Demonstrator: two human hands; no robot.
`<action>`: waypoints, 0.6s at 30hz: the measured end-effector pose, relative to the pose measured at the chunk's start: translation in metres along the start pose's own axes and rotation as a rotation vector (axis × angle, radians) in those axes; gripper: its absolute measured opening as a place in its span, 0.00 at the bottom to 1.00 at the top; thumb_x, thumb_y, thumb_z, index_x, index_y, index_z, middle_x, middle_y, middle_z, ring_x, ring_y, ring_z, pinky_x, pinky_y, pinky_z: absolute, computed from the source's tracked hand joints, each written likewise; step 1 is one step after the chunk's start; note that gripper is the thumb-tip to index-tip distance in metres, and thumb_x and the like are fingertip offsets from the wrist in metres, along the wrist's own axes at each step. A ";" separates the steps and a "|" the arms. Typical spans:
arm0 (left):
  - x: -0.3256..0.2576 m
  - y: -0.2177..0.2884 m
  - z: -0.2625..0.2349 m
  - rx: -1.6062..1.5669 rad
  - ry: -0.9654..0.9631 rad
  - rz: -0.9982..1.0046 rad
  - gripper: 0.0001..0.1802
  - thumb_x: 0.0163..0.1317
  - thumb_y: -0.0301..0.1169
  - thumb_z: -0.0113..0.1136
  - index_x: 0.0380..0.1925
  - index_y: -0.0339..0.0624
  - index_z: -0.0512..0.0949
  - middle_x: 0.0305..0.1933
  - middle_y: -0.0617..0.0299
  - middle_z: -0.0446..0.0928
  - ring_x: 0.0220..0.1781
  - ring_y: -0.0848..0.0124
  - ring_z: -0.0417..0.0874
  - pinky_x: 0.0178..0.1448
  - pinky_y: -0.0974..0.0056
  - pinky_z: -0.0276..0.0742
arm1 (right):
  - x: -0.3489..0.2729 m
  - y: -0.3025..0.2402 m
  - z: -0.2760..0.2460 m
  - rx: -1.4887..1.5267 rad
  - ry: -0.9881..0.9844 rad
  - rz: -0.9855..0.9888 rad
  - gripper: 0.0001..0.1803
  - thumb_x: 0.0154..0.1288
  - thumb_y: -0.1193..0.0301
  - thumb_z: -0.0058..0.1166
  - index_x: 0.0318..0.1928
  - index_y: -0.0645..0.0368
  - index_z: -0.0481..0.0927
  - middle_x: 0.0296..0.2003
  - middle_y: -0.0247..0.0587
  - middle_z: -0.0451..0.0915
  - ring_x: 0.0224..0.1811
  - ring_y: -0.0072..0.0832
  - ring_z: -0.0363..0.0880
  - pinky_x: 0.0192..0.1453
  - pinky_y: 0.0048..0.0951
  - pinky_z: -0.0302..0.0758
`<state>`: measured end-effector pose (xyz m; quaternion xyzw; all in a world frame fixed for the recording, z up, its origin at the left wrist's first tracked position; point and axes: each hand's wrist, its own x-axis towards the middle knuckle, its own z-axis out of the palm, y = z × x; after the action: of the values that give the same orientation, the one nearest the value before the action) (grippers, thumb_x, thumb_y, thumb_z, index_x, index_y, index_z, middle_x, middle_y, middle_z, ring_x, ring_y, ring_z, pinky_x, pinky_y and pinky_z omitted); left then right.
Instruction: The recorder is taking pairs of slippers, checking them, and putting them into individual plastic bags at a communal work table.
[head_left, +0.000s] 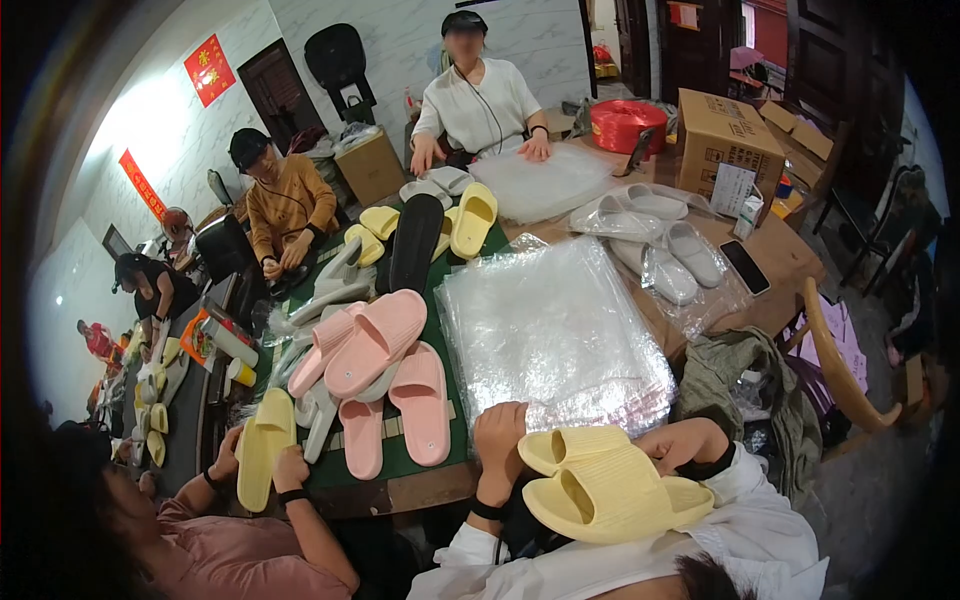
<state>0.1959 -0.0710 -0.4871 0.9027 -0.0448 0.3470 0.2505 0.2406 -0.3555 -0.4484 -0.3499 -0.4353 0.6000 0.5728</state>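
Note:
A pair of pale yellow slippers point(610, 495) is close to me at the table's front edge, one lying over the other. My right hand point(688, 445) is closed at their far side, gripping them; its fingertips are partly hidden behind the slippers. My left hand point(500, 440) is curled at the near left edge of a stack of clear plastic bags point(550, 320), just left of the slipper toes. What its fingers hold, if anything, cannot be made out. Several pink slippers point(375, 345) lie in a heap on the green mat point(450, 400) to the left.
Bagged grey slippers point(690, 260), a phone point(745, 268), a cardboard box point(730, 145) and a red twine roll point(628, 127) stand on the right side. A co-worker at left holds a yellow slipper point(265, 450). Another person sits across by plastic sheets point(545, 185). A wooden chair point(840, 360) stands right.

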 end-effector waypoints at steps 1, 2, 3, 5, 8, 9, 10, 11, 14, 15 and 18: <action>0.000 0.001 0.000 0.043 0.070 -0.010 0.06 0.55 0.31 0.59 0.25 0.41 0.76 0.23 0.55 0.75 0.27 0.55 0.76 0.33 0.56 0.71 | 0.000 -0.001 0.000 0.000 -0.001 -0.001 0.27 0.69 0.73 0.50 0.64 0.70 0.61 0.61 0.43 0.68 0.61 0.24 0.64 0.63 0.27 0.63; 0.000 0.003 -0.001 0.044 0.070 -0.010 0.06 0.55 0.31 0.59 0.25 0.41 0.76 0.23 0.55 0.75 0.27 0.55 0.76 0.33 0.56 0.71 | -0.001 -0.001 0.000 0.031 0.009 0.044 0.27 0.68 0.74 0.50 0.64 0.70 0.61 0.61 0.43 0.68 0.62 0.24 0.64 0.64 0.28 0.62; 0.000 0.007 -0.003 0.048 0.075 -0.067 0.05 0.57 0.30 0.58 0.25 0.41 0.76 0.24 0.55 0.75 0.27 0.55 0.76 0.32 0.55 0.70 | -0.001 -0.001 0.000 0.062 0.018 0.090 0.27 0.68 0.74 0.50 0.64 0.70 0.61 0.61 0.43 0.68 0.62 0.24 0.64 0.65 0.28 0.61; -0.001 0.008 -0.003 0.052 0.081 -0.123 0.05 0.59 0.29 0.57 0.26 0.41 0.76 0.25 0.54 0.76 0.27 0.56 0.76 0.31 0.55 0.70 | 0.002 -0.002 0.001 0.023 0.009 0.044 0.27 0.68 0.74 0.50 0.64 0.70 0.61 0.61 0.43 0.68 0.62 0.25 0.64 0.65 0.28 0.61; -0.004 0.007 -0.003 -0.048 0.028 -0.292 0.05 0.59 0.29 0.57 0.27 0.40 0.75 0.23 0.54 0.75 0.25 0.56 0.75 0.29 0.56 0.69 | 0.002 -0.001 0.001 -0.026 0.001 0.003 0.27 0.68 0.75 0.51 0.64 0.70 0.61 0.62 0.44 0.67 0.63 0.25 0.64 0.65 0.28 0.61; -0.002 0.006 -0.004 0.017 0.050 -0.243 0.05 0.59 0.29 0.57 0.28 0.40 0.74 0.23 0.54 0.74 0.26 0.55 0.75 0.30 0.55 0.69 | 0.002 -0.001 0.001 -0.033 0.005 0.007 0.27 0.67 0.75 0.51 0.64 0.70 0.60 0.62 0.44 0.67 0.63 0.26 0.63 0.65 0.28 0.61; -0.001 0.006 -0.004 0.083 0.071 -0.193 0.05 0.60 0.29 0.57 0.28 0.40 0.74 0.23 0.54 0.73 0.27 0.55 0.74 0.31 0.54 0.69 | 0.002 -0.001 0.002 -0.035 0.005 0.006 0.27 0.67 0.75 0.51 0.64 0.70 0.60 0.62 0.44 0.67 0.63 0.26 0.63 0.65 0.28 0.61; 0.000 0.006 -0.004 0.082 0.072 -0.192 0.05 0.60 0.29 0.57 0.28 0.40 0.74 0.23 0.54 0.73 0.27 0.55 0.74 0.31 0.54 0.69 | 0.002 -0.003 0.003 -0.027 0.011 0.010 0.27 0.67 0.75 0.51 0.64 0.70 0.60 0.62 0.44 0.67 0.63 0.26 0.63 0.66 0.29 0.60; 0.000 0.006 -0.004 0.095 0.038 -0.141 0.05 0.59 0.28 0.56 0.29 0.39 0.72 0.26 0.52 0.72 0.31 0.53 0.73 0.36 0.53 0.68 | 0.003 -0.003 0.002 -0.012 0.002 0.023 0.28 0.68 0.75 0.51 0.64 0.70 0.60 0.62 0.44 0.67 0.63 0.26 0.63 0.66 0.29 0.60; -0.001 0.005 -0.004 0.034 -0.026 -0.156 0.06 0.59 0.29 0.57 0.31 0.39 0.71 0.28 0.52 0.72 0.34 0.52 0.72 0.39 0.53 0.67 | 0.003 -0.003 0.002 -0.006 -0.010 0.035 0.28 0.68 0.75 0.51 0.64 0.70 0.60 0.62 0.44 0.66 0.64 0.26 0.62 0.66 0.30 0.60; -0.001 0.007 -0.008 -0.034 -0.138 -0.157 0.09 0.56 0.30 0.58 0.34 0.38 0.70 0.33 0.51 0.71 0.38 0.52 0.71 0.44 0.52 0.66 | 0.004 -0.003 0.002 -0.028 -0.025 -0.005 0.28 0.68 0.74 0.51 0.64 0.70 0.60 0.63 0.45 0.66 0.64 0.27 0.62 0.66 0.30 0.59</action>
<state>0.1888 -0.0735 -0.4799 0.9208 0.0028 0.2624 0.2886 0.2400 -0.3518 -0.4444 -0.3491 -0.4518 0.5968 0.5638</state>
